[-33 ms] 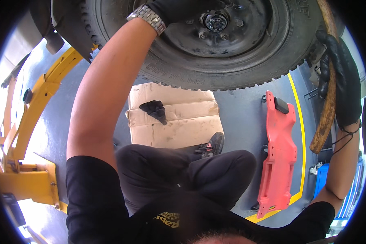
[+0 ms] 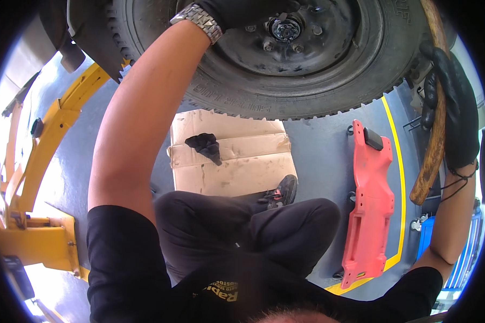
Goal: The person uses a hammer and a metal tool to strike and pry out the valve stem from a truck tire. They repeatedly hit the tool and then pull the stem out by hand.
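In front of me a black wheel with its tyre (image 2: 285, 102) hangs above the floor, with lug nuts around its open hub (image 2: 285, 29). My left hand (image 2: 242, 12), in a black glove, reaches up against the wheel face left of the hub. Its fingers are mostly cut off by the upper edge, so their grip cannot be told. At the right side my right hand (image 2: 452, 102), also black-gloved, wraps round a long, worn wooden handle (image 2: 430, 167). The handle stands nearly upright beside the tyre. Its upper end runs out of view, so the tool's kind is hidden.
A flattened cardboard sheet (image 2: 237, 177) lies below the wheel, with a black cloth or glove (image 2: 205, 146) on it. A red creeper (image 2: 367, 210) lies to the right, by a yellow floor line (image 2: 401, 194). Yellow lift arms (image 2: 59, 118) stand at left; a blue object (image 2: 427, 237) sits far right.
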Demonstrator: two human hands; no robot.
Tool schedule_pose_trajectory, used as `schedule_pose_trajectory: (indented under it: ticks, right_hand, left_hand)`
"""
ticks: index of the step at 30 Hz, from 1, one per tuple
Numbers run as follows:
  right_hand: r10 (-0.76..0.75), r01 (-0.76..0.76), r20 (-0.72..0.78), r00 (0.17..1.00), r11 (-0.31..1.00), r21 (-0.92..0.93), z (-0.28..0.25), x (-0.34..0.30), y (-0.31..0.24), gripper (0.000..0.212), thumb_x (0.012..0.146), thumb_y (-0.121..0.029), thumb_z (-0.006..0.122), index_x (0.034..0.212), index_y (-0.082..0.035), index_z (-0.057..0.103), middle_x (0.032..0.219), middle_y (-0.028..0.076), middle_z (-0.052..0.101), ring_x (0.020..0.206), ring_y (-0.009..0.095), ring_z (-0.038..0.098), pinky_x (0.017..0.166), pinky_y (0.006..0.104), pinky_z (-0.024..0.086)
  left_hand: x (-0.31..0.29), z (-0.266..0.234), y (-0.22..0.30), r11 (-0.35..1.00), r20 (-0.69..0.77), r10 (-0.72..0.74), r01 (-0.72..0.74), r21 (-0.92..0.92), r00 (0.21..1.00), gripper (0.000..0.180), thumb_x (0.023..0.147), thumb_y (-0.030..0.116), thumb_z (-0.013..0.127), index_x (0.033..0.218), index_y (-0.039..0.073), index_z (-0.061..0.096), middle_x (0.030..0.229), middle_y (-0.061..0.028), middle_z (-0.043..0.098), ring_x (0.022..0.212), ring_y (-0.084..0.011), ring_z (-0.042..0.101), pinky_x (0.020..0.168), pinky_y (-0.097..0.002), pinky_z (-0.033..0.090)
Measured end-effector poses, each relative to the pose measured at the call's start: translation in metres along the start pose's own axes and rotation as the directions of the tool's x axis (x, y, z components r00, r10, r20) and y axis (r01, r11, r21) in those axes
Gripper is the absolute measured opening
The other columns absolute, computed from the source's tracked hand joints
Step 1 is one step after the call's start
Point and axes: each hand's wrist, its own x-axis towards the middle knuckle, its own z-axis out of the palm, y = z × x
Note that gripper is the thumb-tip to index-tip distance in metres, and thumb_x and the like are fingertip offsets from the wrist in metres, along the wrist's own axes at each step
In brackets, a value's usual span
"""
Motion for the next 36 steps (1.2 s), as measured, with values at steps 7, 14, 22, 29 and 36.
schedule_pose_trajectory:
  ticks: [7,14,22,29,36]
  right_hand:
    - [-0.003,0.052,-0.167,0.986,0.957,0.286,0.015,-0.020,0.011,0.046,0.106,-0.029,0.047,0.137,0.004,0.055,0.077,0.003,0.053,0.051,0.011,0.055,0.048,0.0263,0.047]
    - [0.206,-0.089,-0.094,0.974,0.730,0.677,0.079,-0.074,0.055,0.048,0.101,-0.021,0.053,0.137,0.009,0.049,0.072,0.008,0.058,0.045,0.014,0.052,0.043,0.0292,0.047]
    - [0.173,-0.086,-0.017,0.985,0.574,0.814,0.151,-0.122,0.100,0.035,0.089,0.003,0.051,0.123,0.008,0.051,0.071,0.011,0.059,0.055,0.017,0.058,0.053,0.0287,0.049]
    - [0.274,-0.175,-0.028,0.961,0.685,0.707,0.146,-0.149,0.130,0.038,0.090,-0.002,0.048,0.127,0.007,0.048,0.070,0.011,0.057,0.049,0.019,0.056,0.049,0.0310,0.050]
    - [0.412,-0.316,0.070,0.908,0.568,0.760,0.137,-0.125,0.132,0.034,0.091,-0.002,0.052,0.123,0.006,0.050,0.074,0.006,0.054,0.052,0.015,0.054,0.051,0.0290,0.049]
  left_hand:
    - [0.020,0.019,-0.002,0.988,-0.024,0.153,-0.153,0.011,0.988,0.030,0.092,0.015,0.068,0.120,0.005,0.069,0.119,-0.0185,0.070,0.111,-0.0347,0.065,0.098,-0.0429,0.051]
    - [0.020,0.017,-0.014,0.985,-0.011,0.159,-0.160,-0.057,0.987,0.028,0.098,0.012,0.061,0.122,0.005,0.070,0.121,-0.0142,0.071,0.111,-0.0258,0.066,0.097,-0.0389,0.052]
    - [0.029,0.017,-0.008,0.991,0.029,0.116,-0.114,-0.069,0.993,0.029,0.102,0.016,0.057,0.124,0.005,0.071,0.122,-0.0122,0.072,0.112,-0.0185,0.066,0.097,-0.0350,0.052]
    - [0.050,0.043,-0.019,0.909,0.001,0.396,-0.392,0.140,0.918,0.035,0.102,0.020,0.056,0.134,0.014,0.068,0.129,-0.0161,0.069,0.118,-0.0326,0.065,0.104,-0.0414,0.047]
    - [0.053,0.042,-0.011,0.960,0.017,0.279,-0.279,0.035,0.960,0.037,0.099,0.016,0.057,0.135,0.012,0.066,0.130,-0.0159,0.069,0.118,-0.0314,0.066,0.104,-0.0400,0.048]
